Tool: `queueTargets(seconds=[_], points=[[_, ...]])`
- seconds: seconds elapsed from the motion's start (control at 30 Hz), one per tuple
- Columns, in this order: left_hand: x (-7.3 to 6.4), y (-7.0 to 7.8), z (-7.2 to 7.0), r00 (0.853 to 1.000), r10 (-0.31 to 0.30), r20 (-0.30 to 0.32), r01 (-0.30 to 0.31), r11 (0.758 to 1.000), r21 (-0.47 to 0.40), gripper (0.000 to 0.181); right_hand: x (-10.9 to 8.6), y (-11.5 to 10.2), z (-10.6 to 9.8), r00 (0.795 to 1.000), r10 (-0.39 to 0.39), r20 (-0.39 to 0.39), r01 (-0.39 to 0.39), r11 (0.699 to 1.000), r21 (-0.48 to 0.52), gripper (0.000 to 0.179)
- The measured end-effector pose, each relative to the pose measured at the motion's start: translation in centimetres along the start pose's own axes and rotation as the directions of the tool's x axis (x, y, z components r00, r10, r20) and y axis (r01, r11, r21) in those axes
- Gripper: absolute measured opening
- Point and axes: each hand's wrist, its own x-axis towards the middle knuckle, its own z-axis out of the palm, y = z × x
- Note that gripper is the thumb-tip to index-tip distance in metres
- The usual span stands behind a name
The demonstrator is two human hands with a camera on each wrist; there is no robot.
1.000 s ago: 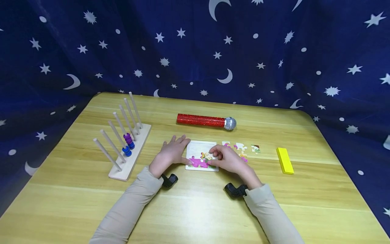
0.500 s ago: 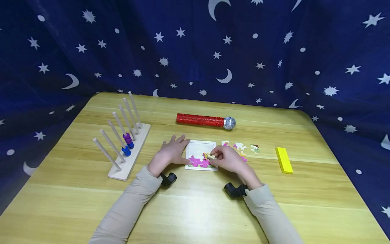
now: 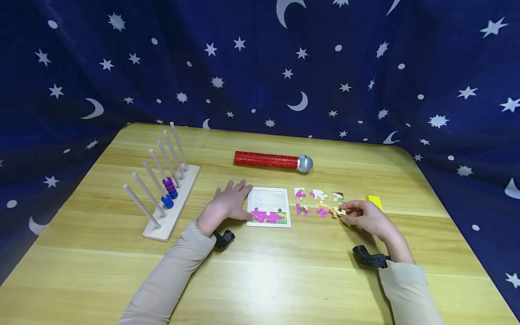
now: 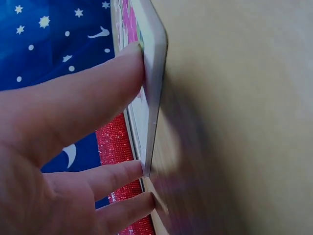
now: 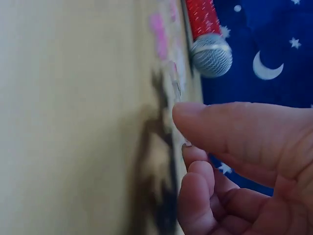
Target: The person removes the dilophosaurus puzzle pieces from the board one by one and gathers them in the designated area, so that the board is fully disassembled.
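Nearest, pale sleeves over a wooden table, with a black wrist mount by each cuff. Just past these, keeps the hands well apart. Rests the left hand at the left side of a white puzzle tray, with fingers straight and spread and the thumb on the rim. With the right hand, pinches a small yellowish puzzle piece between thumb and fingertips, well right of the tray; cannot tell whether on the table or just above. Inside the tray, along the near edge, magenta pieces with some green. Between tray and right hand, and slightly beyond, loose pieces in two rows. Left of the left hand, a wooden peg stand with blue and purple rings. Behind the right hand, partly hidden, a yellow block. Farther back, a glittery red microphone, lying with silver head rightward. Farthest, a dark blue curtain with white stars and moons.
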Motion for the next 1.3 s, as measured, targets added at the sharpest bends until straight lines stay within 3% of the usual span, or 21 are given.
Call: queueTargets(seconds=[0.2, 0.4, 0.5, 0.6, 0.7, 0.77, 1.07, 1.3], points=[[-0.2, -0.2, -0.2, 1.000, -0.011, 0.018, 0.011, 1.000, 0.004, 0.091, 0.4, 0.6, 0.4, 0.999, -0.047, -0.014, 0.047, 0.999, -0.009, 0.034], [-0.1, -0.3, -0.4, 1.000, -0.009, 0.018, 0.009, 1.000, 0.004, 0.091, 2.3, -3.0, 2.8, 0.991, -0.129, 0.026, 0.128, 0.991, 0.038, 0.034], [0.1, -0.3, -0.4, 1.000, 0.000, 0.019, 0.000, 1.000, 0.003, 0.091, 3.6, -5.7, 5.2, 0.973, -0.212, 0.088, 0.209, 0.977, 0.036, 0.034], [0.3, -0.3, -0.4, 1.000, 0.010, 0.012, -0.010, 1.000, 0.005, 0.091, 4.5, -8.0, 7.7, 0.940, -0.306, 0.154, 0.306, 0.952, 0.022, 0.036], [0.3, -0.4, -0.3, 1.000, 0.012, 0.007, -0.013, 1.000, 0.002, 0.091, 4.8, -9.7, 10.0, 0.914, -0.347, 0.212, 0.360, 0.933, -0.026, 0.040], [0.2, -0.4, -0.3, 1.000, 0.014, 0.009, -0.014, 1.000, 0.001, 0.091, 4.8, -10.4, 11.1, 0.909, -0.352, 0.225, 0.376, 0.924, -0.073, 0.042], [-0.5, -0.6, -0.4, 0.999, 0.039, 0.015, -0.039, 0.999, -0.006, 0.103, 3.9, -11.6, 12.9, 0.930, -0.329, 0.165, 0.359, 0.910, -0.207, 0.037], [-0.5, -0.6, -0.3, 0.998, 0.058, 0.014, -0.058, 0.998, -0.001, 0.108, 3.9, -12.6, 14.1, 0.967, -0.251, 0.043, 0.252, 0.923, -0.290, 0.027]])
